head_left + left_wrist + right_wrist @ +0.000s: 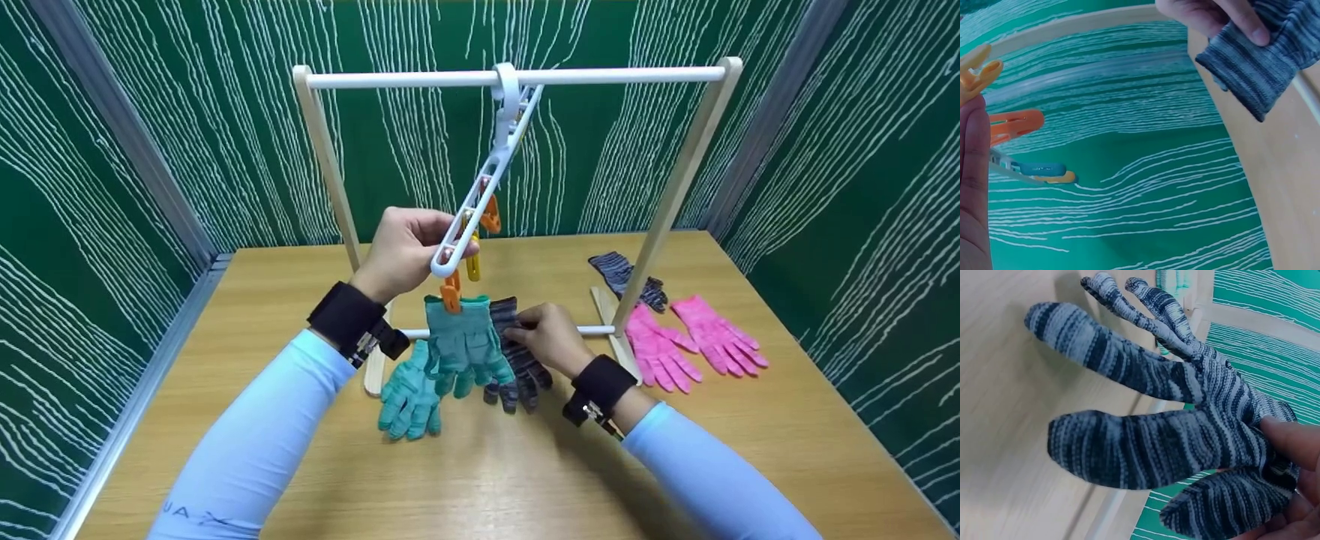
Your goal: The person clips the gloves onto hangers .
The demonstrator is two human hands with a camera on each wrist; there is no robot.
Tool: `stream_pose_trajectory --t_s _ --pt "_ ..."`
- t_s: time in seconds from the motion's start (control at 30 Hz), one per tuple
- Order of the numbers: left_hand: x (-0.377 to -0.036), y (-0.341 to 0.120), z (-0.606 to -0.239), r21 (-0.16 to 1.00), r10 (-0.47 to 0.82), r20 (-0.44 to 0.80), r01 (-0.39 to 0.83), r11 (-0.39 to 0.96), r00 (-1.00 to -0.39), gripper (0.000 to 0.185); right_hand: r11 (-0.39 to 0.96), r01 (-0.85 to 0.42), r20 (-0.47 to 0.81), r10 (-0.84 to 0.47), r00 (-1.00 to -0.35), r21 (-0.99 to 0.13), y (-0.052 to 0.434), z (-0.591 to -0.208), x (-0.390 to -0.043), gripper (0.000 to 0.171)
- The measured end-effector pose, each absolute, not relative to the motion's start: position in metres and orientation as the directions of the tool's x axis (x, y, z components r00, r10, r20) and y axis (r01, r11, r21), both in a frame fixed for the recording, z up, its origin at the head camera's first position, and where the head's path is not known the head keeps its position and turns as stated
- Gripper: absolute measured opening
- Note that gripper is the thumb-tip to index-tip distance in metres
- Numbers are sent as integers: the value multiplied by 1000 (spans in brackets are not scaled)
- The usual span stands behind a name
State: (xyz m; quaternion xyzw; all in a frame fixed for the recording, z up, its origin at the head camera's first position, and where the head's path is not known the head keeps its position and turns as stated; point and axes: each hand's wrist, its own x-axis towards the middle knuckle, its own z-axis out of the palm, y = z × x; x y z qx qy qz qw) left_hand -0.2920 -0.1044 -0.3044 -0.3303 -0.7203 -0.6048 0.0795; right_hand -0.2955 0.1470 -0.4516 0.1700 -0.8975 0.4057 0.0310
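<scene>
My left hand (401,251) pinches a yellow clothespin (473,266) under the near end of a white clip hanger (480,196). In the left wrist view, the yellow clothespin (977,76) stands above a fingertip. From the neighbouring orange clothespin (451,294), a green knit glove (461,341) hangs by its cuff. Just right of it, my right hand (555,337) holds a black-and-grey striped glove (517,375) near the cuff, fingers dangling. The right wrist view shows the thumb pressing the striped glove (1134,444) close up.
The hanger hooks over the top bar (615,76) of a wooden stand. Another green glove (411,397) lies on the table (480,480) at left. To the right lie two pink gloves (720,336) and a second striped glove (619,271). Farther along hangs another orange clothespin (491,215).
</scene>
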Motion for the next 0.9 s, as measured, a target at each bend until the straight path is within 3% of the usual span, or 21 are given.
stream_pose_trajectory --t_s 0.13,0.9 --pt "-292 -104 -305 815 380 523 578 40 -763 12 596 -345 219 -276 -936 -725 148 -447 -295 33" --pt "-296 -105 -308 813 350 544 583 5 -762 9 435 -459 325 -348 -879 -775 151 -425 -290 13"
